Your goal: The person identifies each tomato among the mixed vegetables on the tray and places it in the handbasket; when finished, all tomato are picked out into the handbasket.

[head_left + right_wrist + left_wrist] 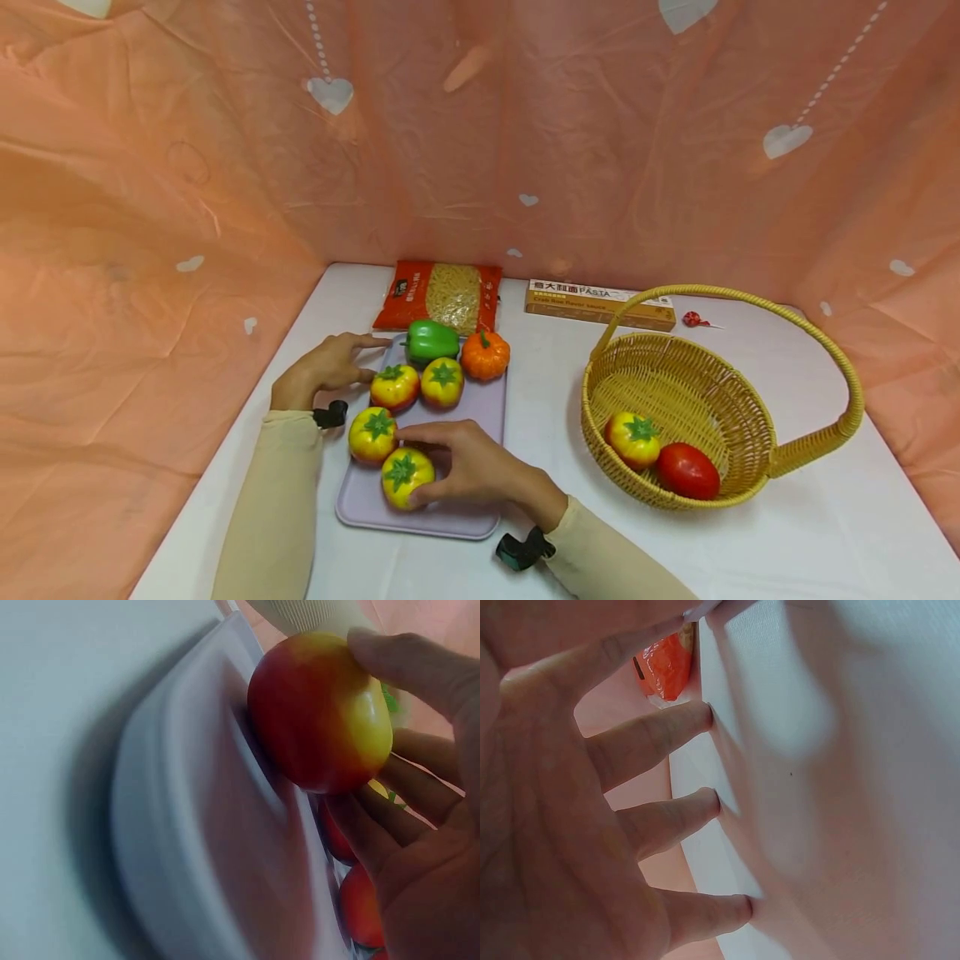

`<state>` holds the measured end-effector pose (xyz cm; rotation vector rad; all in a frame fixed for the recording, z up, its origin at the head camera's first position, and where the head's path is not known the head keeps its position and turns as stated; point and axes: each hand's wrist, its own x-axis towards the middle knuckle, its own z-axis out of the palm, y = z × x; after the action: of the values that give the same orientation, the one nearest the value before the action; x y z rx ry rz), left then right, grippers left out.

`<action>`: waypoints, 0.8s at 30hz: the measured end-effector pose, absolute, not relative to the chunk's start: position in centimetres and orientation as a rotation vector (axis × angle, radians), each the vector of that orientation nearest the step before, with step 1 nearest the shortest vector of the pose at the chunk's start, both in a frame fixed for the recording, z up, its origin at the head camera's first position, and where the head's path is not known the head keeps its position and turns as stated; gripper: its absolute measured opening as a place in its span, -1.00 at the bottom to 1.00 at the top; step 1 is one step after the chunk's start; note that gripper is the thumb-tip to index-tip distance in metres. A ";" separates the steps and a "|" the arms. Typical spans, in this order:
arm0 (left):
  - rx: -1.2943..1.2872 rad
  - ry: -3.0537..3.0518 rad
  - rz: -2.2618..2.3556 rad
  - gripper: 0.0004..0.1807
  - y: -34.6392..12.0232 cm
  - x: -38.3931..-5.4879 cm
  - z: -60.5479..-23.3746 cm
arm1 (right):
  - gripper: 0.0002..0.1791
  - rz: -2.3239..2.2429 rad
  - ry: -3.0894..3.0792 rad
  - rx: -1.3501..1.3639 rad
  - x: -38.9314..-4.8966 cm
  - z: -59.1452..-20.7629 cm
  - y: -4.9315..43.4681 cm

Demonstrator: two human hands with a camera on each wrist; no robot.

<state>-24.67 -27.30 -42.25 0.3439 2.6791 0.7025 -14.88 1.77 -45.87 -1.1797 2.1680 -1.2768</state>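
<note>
My right hand pinches a yellow-and-red persimmon between thumb and fingers, over the near end of the lilac tray. Its red side shows in the right wrist view, close above the tray floor. At the tray's far left edge is my left hand, its index finger and thumb by the rim. In the left wrist view its other fingers reach down to the white table, spread and empty. Other persimmons, a green bell pepper and a small orange pumpkin also lie on the tray.
To the right stands a yellow wicker basket with a tall handle, holding a persimmon and a red oval fruit. Along the back lie a pasta bag, a pasta box and a red-wrapped lollipop.
</note>
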 end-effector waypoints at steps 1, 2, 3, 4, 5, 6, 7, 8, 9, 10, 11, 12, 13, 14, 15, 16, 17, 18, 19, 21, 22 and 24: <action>0.344 2.680 0.702 -0.29 -27.3 -24.7 -42.3 | -0.22 -1.259 2.179 -1.189 -14.8 -45.9 1.9; 0.343 2.680 0.702 -0.29 -27.3 -24.7 -42.3 | -0.23 -1.242 2.188 -1.200 -14.8 -45.9 2.1; 0.342 2.681 0.701 -0.29 -27.3 -24.7 -42.3 | -0.26 -1.228 2.195 -1.213 -14.8 -46.0 2.3; 0.334 2.678 0.705 -0.29 -27.3 -24.7 -42.4 | -0.28 -1.211 2.205 -1.233 -14.8 -46.0 2.6; 0.330 2.677 0.706 -0.29 -27.3 -24.7 -42.4 | -0.31 -1.203 2.212 -1.253 -14.8 -46.0 2.8; 0.326 2.675 0.709 -0.29 -27.4 -24.7 -42.4 | -0.33 -1.196 2.218 -1.271 -14.8 -46.0 3.1; 0.325 2.673 0.709 -0.29 -27.3 -24.7 -42.4 | -0.35 -1.195 2.223 -1.286 -14.8 -46.0 3.3; 0.324 2.672 0.710 -0.29 -27.4 -24.7 -42.4 | -0.37 -1.198 2.224 -1.296 -14.8 -45.9 3.5; 0.323 2.670 0.712 -0.29 -27.4 -24.7 -42.4 | -0.39 -1.202 2.226 -1.302 -14.8 -45.9 3.6; 0.322 2.668 0.715 -0.29 -27.4 -24.7 -42.4 | -0.40 -1.208 2.228 -1.303 -14.8 -45.9 3.7; 0.326 2.669 0.712 -0.28 -27.4 -24.7 -42.4 | -0.41 -1.219 2.226 -1.298 -14.9 -46.0 3.7; 0.326 2.668 0.713 -0.28 -27.5 -24.7 -42.4 | -0.41 -1.225 2.223 -1.290 -14.9 -46.0 3.6; 0.330 2.669 0.711 -0.28 -27.4 -24.7 -42.4 | -0.40 -1.232 2.218 -1.276 -14.9 -46.0 3.5; 0.331 2.669 0.711 -0.28 -27.5 -24.8 -42.4 | -0.40 -1.235 2.217 -1.268 -14.9 -46.1 3.4; 0.328 2.668 0.713 -0.28 -27.5 -24.8 -42.4 | -0.38 -1.236 2.216 -1.265 -14.9 -46.2 3.2; 0.325 2.667 0.713 -0.27 -27.5 -24.8 -42.4 | -0.36 -1.229 2.219 -1.260 -14.8 -46.2 3.0; 0.325 2.667 0.712 -0.27 -27.5 -24.8 -42.4 | -0.33 -1.222 2.218 -1.260 -14.8 -46.3 2.8; 0.324 2.667 0.711 -0.27 -27.5 -24.8 -42.4 | -0.31 -1.207 2.220 -1.269 -14.7 -46.3 2.6; 0.326 2.666 0.709 -0.27 -27.5 -24.9 -42.4 | -0.29 -1.196 2.220 -1.275 -14.6 -46.3 2.5; 0.326 2.665 0.707 -0.27 -27.5 -24.9 -42.4 | -0.28 -1.177 2.220 -1.285 -14.4 -46.4 2.4; 0.328 2.665 0.705 -0.27 -27.5 -24.9 -42.3 | -0.28 -1.168 2.218 -1.283 -14.4 -46.4 2.4; 0.326 2.665 0.709 -0.27 -27.5 -24.8 -42.4 | -0.29 -1.165 2.212 -1.277 -14.3 -46.4 2.5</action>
<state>-24.83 -27.50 -42.38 0.3258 2.6654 0.7087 -14.31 2.52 -46.43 -1.2772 2.2118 -1.1651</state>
